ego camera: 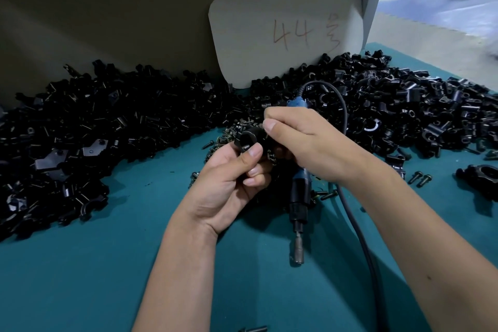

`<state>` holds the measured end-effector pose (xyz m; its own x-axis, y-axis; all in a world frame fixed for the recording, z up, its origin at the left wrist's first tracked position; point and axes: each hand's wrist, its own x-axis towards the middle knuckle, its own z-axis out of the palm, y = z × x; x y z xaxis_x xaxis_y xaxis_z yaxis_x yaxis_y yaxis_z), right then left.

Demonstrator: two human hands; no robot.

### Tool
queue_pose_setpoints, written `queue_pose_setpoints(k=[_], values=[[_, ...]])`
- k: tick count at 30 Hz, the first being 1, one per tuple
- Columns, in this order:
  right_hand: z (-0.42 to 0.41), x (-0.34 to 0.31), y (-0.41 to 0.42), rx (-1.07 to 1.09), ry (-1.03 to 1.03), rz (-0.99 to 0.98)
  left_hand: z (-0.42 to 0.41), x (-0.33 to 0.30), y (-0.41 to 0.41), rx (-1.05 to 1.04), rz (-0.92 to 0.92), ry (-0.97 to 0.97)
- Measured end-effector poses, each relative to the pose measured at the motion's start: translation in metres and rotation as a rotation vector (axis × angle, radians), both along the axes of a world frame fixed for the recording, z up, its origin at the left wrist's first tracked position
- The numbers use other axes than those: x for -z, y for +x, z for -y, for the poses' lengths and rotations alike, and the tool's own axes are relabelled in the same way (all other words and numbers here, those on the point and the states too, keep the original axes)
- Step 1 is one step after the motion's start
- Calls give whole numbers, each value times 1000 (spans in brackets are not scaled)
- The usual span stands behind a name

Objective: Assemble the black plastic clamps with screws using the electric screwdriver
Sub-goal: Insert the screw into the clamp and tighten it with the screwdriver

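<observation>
My left hand (229, 183) grips a black plastic clamp (249, 139) between thumb and curled fingers, just above the green table. My right hand (301, 140) is wrapped round the electric screwdriver (299, 197), whose bit points down toward me. The thumb and forefinger of that hand pinch at the clamp's right side; whether a screw sits there is hidden. The tool's blue top (296, 104) and grey cable (350, 213) stick out behind and below my right hand. A small heap of loose screws (229, 135) lies behind the clamp.
Big piles of black clamp parts cover the table's left (80, 137) and back right (404, 105). A white card marked 44 (285, 32) leans on the back wall. Loose screws (420, 178) and a clamp (479, 178) lie at the right. A person's legs pass far back right.
</observation>
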<state>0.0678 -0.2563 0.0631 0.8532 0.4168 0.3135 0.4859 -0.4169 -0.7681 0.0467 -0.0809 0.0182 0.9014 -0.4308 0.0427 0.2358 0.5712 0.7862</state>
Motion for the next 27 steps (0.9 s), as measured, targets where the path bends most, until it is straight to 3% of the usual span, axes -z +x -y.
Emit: queue_pose_setpoints(k=[10,18,27], values=[[-5,11,4,5,347,-136,-1,-1,1,-14,18,-43],[-7,10,2,-24,643,-369,7,-2,0,-25,-139,-175],[-16,8,-1,16,739,-367,9,-5,-3,7,-49,-145]])
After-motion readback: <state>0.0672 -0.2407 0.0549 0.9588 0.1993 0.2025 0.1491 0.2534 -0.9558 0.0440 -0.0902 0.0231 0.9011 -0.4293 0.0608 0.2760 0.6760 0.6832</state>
